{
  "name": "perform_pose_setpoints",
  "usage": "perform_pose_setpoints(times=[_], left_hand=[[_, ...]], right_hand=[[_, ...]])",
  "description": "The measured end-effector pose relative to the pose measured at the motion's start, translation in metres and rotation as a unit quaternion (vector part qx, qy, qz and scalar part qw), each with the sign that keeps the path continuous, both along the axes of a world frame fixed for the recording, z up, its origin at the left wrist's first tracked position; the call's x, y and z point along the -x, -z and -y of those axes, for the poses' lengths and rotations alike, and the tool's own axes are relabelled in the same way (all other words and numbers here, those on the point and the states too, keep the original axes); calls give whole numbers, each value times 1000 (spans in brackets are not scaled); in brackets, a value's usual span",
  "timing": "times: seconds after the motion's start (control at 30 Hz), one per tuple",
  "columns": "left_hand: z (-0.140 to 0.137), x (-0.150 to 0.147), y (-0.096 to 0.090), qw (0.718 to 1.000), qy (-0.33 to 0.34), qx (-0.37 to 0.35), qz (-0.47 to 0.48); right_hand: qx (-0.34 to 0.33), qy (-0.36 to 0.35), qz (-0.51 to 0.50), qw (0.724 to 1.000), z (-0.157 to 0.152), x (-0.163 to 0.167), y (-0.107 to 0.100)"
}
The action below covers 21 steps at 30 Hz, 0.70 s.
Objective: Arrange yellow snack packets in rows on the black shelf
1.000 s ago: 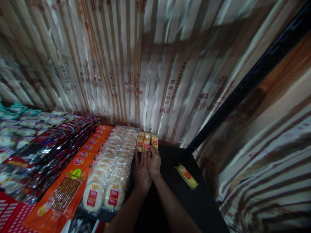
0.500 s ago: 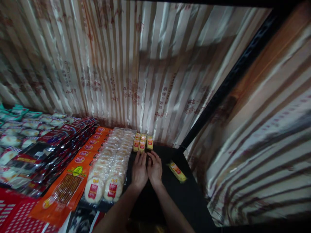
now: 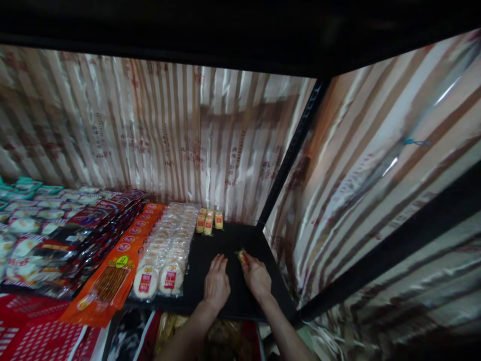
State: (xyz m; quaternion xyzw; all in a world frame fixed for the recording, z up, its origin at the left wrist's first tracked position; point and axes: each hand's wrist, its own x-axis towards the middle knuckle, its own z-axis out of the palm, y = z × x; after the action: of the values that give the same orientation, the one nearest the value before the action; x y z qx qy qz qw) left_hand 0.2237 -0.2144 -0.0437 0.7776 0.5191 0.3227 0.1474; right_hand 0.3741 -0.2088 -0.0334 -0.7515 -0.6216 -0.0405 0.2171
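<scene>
My right hand (image 3: 257, 279) is closed on a small yellow wrapped snack cake (image 3: 241, 256) at the right side of the black shelf (image 3: 225, 243). Most of that packet is hidden under the fingers. To its left, my left hand (image 3: 217, 282) is over the shelf with its fingers stretched forward, and nothing shows in it. At the back, several matching yellow snack cakes (image 3: 208, 222) stand in a small group against the wall. Left of the hands lie two rows of round white cakes in clear wrappers (image 3: 171, 277).
Orange snack bags (image 3: 108, 283) and a stack of dark packets (image 3: 84, 235) fill the left. A red basket (image 3: 41, 333) is at lower left. Striped sheeting (image 3: 169, 125) covers the back; a black post (image 3: 291, 155) rises at the corner, and a dark shelf (image 3: 158, 30) hangs overhead.
My hands have drawn back from the yellow group and moved apart. My right hand has taken hold of the loose yellow snack cake on the right. The view has tilted and shifted right.
</scene>
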Motion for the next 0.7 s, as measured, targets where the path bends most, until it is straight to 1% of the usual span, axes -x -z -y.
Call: perform_pose_setpoints(times=[0.13, 0.27, 0.33, 0.43, 0.5, 0.6, 0.7], left_hand=[[10, 0, 0, 1000, 4, 28, 13], [15, 9, 0, 997, -24, 51, 50], [16, 15, -1, 995, -32, 48, 76], [15, 20, -2, 991, -41, 28, 123], [13, 21, -3, 988, -53, 20, 143], [10, 22, -2, 986, -65, 25, 154], [8, 22, 3, 985, -62, 31, 158]], right_hand=[[12, -60, -78, 995, 16, 31, 3], [7, -61, -204, 977, 19, 52, 5], [-13, -59, -288, 956, 16, 58, 5], [-62, -65, -406, 909, 10, 66, 2], [-85, -69, -460, 881, 7, 71, 1], [-78, -78, -509, 854, 6, 77, 3], [-63, -78, -536, 838, 7, 79, 9]])
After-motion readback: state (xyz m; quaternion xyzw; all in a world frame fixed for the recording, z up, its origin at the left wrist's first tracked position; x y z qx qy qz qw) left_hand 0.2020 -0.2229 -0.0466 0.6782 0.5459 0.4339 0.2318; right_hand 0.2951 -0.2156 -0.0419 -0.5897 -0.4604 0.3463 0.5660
